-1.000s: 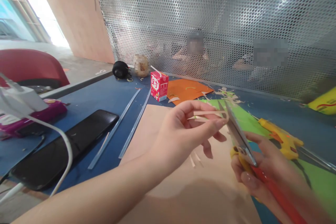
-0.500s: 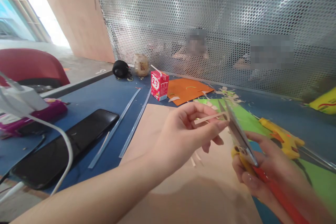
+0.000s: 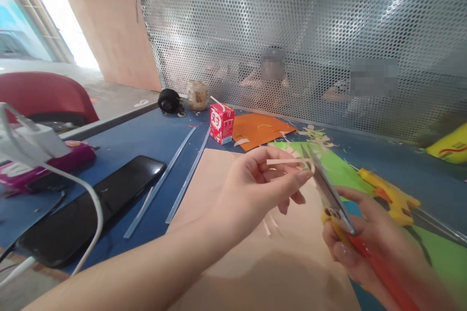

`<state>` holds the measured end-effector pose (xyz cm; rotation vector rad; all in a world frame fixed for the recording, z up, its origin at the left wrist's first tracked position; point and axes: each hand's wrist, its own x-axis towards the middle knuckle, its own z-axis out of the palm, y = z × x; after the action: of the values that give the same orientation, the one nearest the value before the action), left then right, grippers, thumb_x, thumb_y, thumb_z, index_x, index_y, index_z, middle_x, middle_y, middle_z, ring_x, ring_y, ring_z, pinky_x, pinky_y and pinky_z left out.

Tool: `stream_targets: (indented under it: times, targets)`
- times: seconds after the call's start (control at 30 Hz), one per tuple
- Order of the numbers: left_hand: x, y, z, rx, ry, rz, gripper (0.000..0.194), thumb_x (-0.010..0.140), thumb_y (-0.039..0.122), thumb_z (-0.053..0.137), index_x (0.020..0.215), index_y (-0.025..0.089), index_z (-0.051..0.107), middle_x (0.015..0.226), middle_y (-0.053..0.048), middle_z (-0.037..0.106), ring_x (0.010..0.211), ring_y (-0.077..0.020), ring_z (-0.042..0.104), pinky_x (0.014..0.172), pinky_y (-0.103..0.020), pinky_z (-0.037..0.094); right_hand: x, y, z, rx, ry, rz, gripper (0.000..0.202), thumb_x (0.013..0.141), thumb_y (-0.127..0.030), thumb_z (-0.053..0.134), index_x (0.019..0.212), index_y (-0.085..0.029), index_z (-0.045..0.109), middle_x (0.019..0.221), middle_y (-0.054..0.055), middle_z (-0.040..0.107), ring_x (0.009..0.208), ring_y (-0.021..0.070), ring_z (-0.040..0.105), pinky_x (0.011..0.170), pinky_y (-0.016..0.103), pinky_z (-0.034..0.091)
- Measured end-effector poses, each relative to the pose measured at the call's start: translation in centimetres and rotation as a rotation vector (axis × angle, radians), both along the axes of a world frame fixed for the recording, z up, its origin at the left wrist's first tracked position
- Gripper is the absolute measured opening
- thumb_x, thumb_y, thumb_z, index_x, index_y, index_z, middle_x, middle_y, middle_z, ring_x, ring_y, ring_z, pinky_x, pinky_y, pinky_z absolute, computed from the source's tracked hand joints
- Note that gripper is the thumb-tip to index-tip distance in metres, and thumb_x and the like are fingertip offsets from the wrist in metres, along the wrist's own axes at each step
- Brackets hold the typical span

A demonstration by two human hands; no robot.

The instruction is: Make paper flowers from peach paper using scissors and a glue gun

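Observation:
My left hand (image 3: 255, 184) pinches a thin pale paper strip (image 3: 284, 161) between thumb and fingers, above the large pale paper sheet (image 3: 226, 262). My right hand (image 3: 368, 243) is wrapped round the red and yellow handles of the scissors (image 3: 333, 194). The scissor blades are slightly parted and point up and left, their tips at the curled end of the strip beside my left fingertips. Two small pale strips (image 3: 267, 227) lie on the sheet under my left hand.
Left are a black phone (image 3: 95, 204), a white cable and two clear glue sticks (image 3: 160, 182). Behind stand a red drink box (image 3: 222, 124) and a jar (image 3: 197, 95). Orange paper (image 3: 259, 129), green paper (image 3: 343, 170), scraps and a yellow glue gun (image 3: 390, 194) lie right.
The view has tilted slightly, so the table items appear a little lower. The strip in my left hand now lies more level, and my left fingertips have shifted slightly left.

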<state>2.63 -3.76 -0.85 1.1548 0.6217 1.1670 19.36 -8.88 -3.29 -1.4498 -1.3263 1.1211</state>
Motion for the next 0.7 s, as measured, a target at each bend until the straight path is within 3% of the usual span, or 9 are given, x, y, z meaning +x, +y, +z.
stream_targets:
  times: [0.27, 0.47, 0.7]
  targets:
    - [0.0, 0.0, 0.2, -0.002, -0.05, 0.03, 0.011, 0.073, 0.018, 0.064, 0.077, 0.012, 0.055, 0.061, 0.002, 0.057, 0.046, -0.0048, 0.051, 0.041, -0.017, 0.039, -0.3, -0.1, -0.3, 0.076, -0.019, -0.03, 0.048, 0.067, -0.04, 0.06, 0.109, -0.029, 0.038, 0.055, -0.006, 0.046, 0.043, 0.0122, 0.043, 0.041, 0.023, 0.036]
    - [-0.2, 0.2, 0.0, 0.04, -0.09, 0.059, 0.013, 0.073, 0.021, 0.064, 0.076, 0.011, 0.056, 0.053, 0.003, 0.054, 0.045, -0.004, 0.047, 0.041, -0.016, 0.037, -0.6, -0.1, -0.7, 0.095, -0.011, -0.028, 0.047, 0.068, -0.039, 0.058, 0.109, -0.03, 0.036, 0.054, -0.006, 0.045, 0.043, 0.0127, 0.043, 0.044, 0.024, 0.036]
    - [-0.1, 0.2, 0.2, 0.013, -0.156, 0.042, 0.009, 0.078, 0.02, 0.059, 0.076, 0.013, 0.055, 0.067, -0.001, 0.061, 0.048, -0.0048, 0.051, 0.04, -0.015, 0.039, -1.1, -0.1, -0.6, 0.106, -0.021, -0.059, 0.049, 0.066, -0.047, 0.058, 0.106, -0.031, 0.036, 0.052, -0.007, 0.043, 0.044, 0.0136, 0.041, 0.045, 0.026, 0.034]
